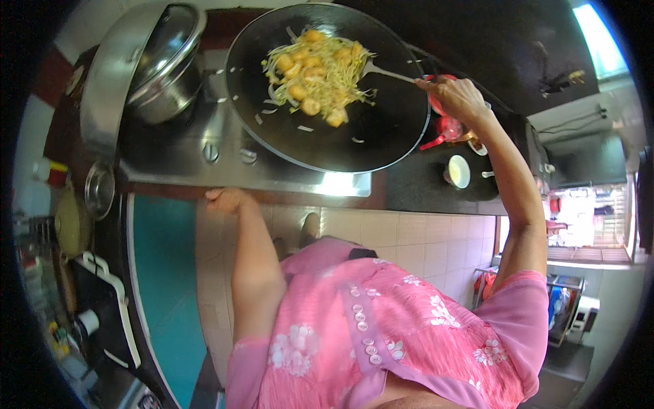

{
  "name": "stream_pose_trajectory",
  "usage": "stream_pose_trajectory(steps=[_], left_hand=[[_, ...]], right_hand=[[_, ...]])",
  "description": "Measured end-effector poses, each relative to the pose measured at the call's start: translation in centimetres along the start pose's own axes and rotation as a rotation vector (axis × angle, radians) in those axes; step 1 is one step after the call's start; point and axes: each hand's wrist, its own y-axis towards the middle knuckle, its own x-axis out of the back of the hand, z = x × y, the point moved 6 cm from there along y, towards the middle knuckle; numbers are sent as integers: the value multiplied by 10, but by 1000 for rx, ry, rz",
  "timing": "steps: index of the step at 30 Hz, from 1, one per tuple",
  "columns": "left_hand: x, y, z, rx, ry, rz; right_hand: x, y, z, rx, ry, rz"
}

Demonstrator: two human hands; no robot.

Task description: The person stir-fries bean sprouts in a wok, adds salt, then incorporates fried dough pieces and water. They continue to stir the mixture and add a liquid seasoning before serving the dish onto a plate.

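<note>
My right hand [456, 98] grips the handle of a metal spatula [391, 74]. The spatula's blade is tucked against the right side of a heap of bean sprouts [343, 76] mixed with golden-yellow fried pieces [310, 106]. This food lies in the upper part of a wide dark wok [327, 148], with a few white strips scattered around it. My left hand [228, 200] is at the counter's front edge, below the stove knobs, with its fingers curled. Whether it grips anything there is hidden.
A lidded steel pot [166, 94] stands left of the wok behind a curved metal shield [110, 82]. On the right-hand counter are a white bowl [459, 172], a red-lidded container [448, 129] and a white spoon [488, 174]. A steel bowl [99, 190] sits at the left corner.
</note>
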Motion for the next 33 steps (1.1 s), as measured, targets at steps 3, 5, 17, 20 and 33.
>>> stream_pose_trajectory(steps=[3, 5, 17, 20, 33], left_hand=[[29, -24, -53, 134, -86, 66], [31, -15, -42, 230, -184, 163], [44, -84, -120, -932, 86, 743], [23, -90, -123, -979, 70, 709], [9, -82, -125, -1042, 42, 772]], right_hand=[[-10, -3, 4, 41, 21, -17], [9, -13, -7, 48, 52, -7], [-36, -58, -62, -177, 974, 154], [-27, -56, -79, -308, 908, 268], [-50, 28, -80, -204, 841, 258]])
